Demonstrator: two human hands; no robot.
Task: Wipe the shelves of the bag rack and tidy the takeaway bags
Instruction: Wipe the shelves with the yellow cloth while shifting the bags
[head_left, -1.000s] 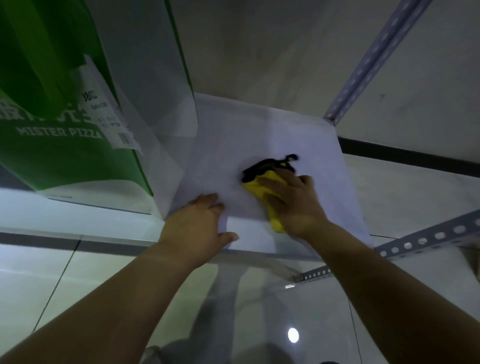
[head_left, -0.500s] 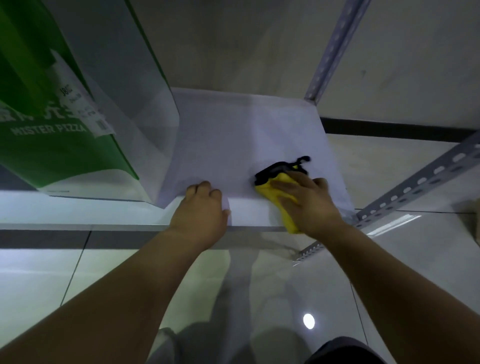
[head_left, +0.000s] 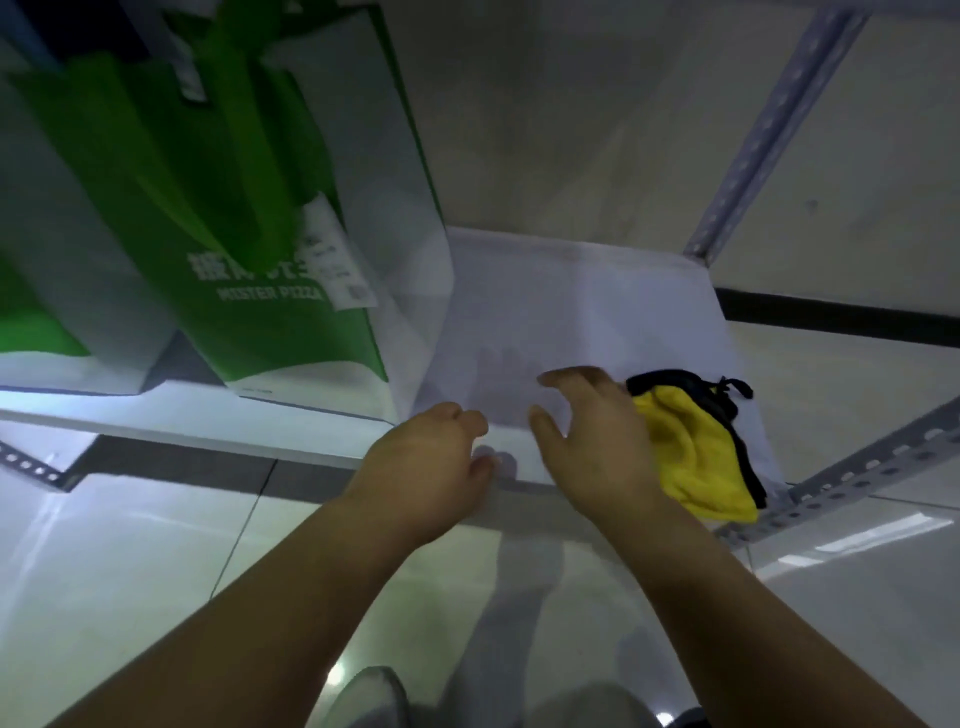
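Note:
A white shelf (head_left: 571, 312) of the rack runs across the middle of the view. A yellow and black cloth (head_left: 691, 447) lies loose at the shelf's front right corner. My right hand (head_left: 587, 436) hovers just left of the cloth, fingers spread and relaxed, holding nothing. My left hand (head_left: 421, 462) rests at the shelf's front edge with loosely curled fingers and holds nothing. A green and white takeaway bag (head_left: 249, 249) marked MISTER PIZZA stands upright on the left of the shelf, with a paper receipt (head_left: 337, 260) on it. A second green bag (head_left: 47, 270) stands further left.
Grey perforated metal rack posts rise at the back right (head_left: 763, 130) and run along the right side (head_left: 852, 467). A plain wall stands behind the shelf. Glossy floor tiles (head_left: 130, 561) lie below, with a dark strip under the shelf.
My right hand has let go of the cloth and moved left off it. The cloth now lies at the front right corner. The view has shifted, showing more of the bags.

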